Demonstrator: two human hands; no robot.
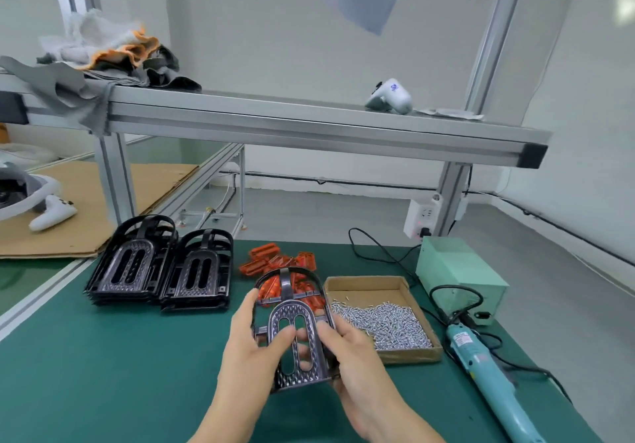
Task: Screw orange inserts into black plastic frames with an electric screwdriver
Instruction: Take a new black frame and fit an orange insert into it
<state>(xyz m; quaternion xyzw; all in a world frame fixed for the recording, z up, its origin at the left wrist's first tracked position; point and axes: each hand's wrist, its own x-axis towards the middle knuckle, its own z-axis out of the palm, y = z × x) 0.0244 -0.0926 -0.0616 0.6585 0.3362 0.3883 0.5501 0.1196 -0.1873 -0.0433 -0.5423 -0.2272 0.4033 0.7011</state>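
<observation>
I hold one black plastic frame [294, 319] up over the green mat, between both hands. My left hand [256, 346] grips its left edge, thumb on the patterned face. My right hand [350, 349] grips its right edge, fingers curled behind it. A heap of orange inserts [271, 258] lies just beyond the frame, partly hidden by it. Two stacks of black frames [161, 264] stand at the left. The teal electric screwdriver [488, 370] lies on the mat at the right, untouched.
A shallow cardboard box of silver screws [381, 319] sits right of my hands. Behind it stand a pale green power unit [457, 270] and a socket strip on the aluminium post. An aluminium shelf [309, 123] spans overhead with rags and a white device.
</observation>
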